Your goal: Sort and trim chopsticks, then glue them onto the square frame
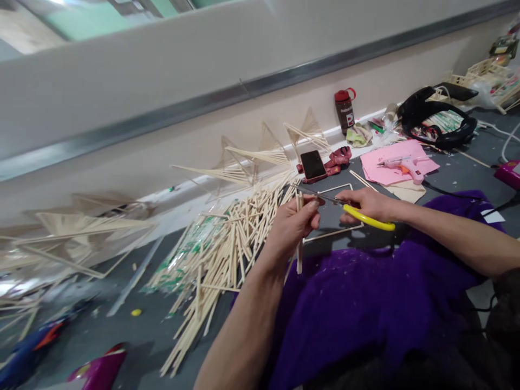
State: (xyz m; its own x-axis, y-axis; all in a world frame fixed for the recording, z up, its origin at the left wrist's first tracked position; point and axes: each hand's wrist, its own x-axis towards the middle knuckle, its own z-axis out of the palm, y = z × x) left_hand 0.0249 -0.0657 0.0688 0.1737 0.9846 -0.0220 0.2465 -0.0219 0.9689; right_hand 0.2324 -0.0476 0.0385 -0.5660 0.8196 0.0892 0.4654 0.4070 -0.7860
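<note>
My left hand is closed around a few short wooden sticks, held upright. In my right hand is a pair of scissors with yellow handles. Their metal blades reach left to the upper part of the sticks, near my left fingertips; whether they touch the wood I cannot tell. Behind and below the hands lies a thin rectangular frame of sticks, partly covered by them. A large heap of loose wooden sticks spreads to the left of my left hand.
A purple cloth covers the near side. Beyond are a phone, a pink glue gun on pink sheets, and a dark bottle. Stick structures lean along the wall. Another glue gun lies front left.
</note>
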